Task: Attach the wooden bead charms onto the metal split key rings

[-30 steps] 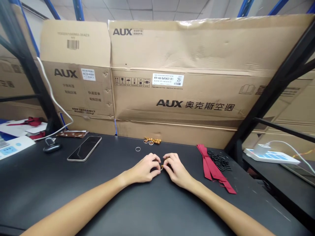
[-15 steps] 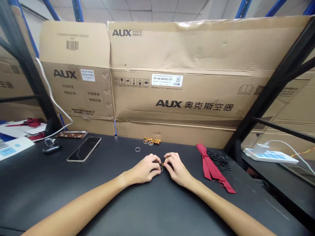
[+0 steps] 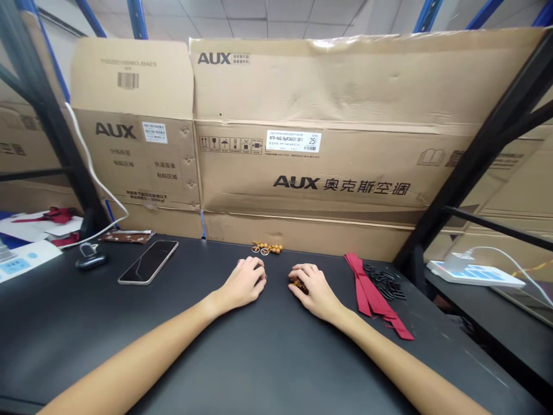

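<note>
My left hand (image 3: 244, 280) rests low over the table with its fingers curled down; whatever they hold, if anything, is hidden beneath them. Off to its right, my right hand (image 3: 314, 291) is curled around a small amber-brown beaded charm (image 3: 298, 283), partly covered by the fingers and thumb. Beyond both hands, against the cardboard, lies a small cluster of yellow-brown beaded charms (image 3: 275, 249) with pale metal rings (image 3: 264, 252). A gap of bare table separates the two hands.
To the right lie red ribbon strips (image 3: 374, 294) and a pile of black buckles (image 3: 386, 282). On the left are a phone (image 3: 149, 262), a dark earbud-like case (image 3: 90, 260) and a brown wrapper (image 3: 127, 236). Large cardboard (image 3: 302, 173) walls off the back.
My left hand has moved left and slightly away, apart from my right hand. The loose ring seen on the table earlier is out of sight where my left hand now is.
</note>
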The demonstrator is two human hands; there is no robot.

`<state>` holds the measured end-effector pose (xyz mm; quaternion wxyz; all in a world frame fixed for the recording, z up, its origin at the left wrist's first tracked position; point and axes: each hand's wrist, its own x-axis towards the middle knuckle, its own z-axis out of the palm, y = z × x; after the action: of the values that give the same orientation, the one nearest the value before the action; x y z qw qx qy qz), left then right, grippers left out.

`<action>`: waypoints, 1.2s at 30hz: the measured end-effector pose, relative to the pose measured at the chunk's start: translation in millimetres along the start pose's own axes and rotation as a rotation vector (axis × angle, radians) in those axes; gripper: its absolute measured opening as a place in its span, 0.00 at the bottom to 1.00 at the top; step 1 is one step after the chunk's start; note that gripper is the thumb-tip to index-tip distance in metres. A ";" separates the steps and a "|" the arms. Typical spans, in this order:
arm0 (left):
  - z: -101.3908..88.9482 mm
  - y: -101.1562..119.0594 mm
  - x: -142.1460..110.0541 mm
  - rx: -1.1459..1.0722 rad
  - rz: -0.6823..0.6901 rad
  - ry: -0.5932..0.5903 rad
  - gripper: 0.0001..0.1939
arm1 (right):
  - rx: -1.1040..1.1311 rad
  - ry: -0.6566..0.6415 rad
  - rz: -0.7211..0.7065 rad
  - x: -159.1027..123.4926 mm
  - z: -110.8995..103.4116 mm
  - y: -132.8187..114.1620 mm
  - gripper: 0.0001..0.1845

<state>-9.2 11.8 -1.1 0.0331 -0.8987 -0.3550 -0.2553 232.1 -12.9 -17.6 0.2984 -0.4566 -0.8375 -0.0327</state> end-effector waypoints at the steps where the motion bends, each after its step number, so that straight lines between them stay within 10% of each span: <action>1: 0.3 -3.5 0.1 0.011 -0.033 -0.003 0.06 | 0.013 -0.009 -0.003 0.5 0.8 1.7 0.08; 19: 24.5 -21.5 33.4 0.171 -0.028 -0.133 0.17 | 0.099 0.016 -0.037 2.5 14.6 25.7 0.12; 36: -2.0 14.9 -5.4 -0.250 0.170 -0.161 0.11 | 0.090 0.057 -0.114 -0.1 -2.0 -5.3 0.12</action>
<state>-3.6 -3.2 -0.1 -0.0862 -0.9402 -0.2447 -0.2209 228.9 -16.7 -14.9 0.3399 -0.3932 -0.8540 -0.0247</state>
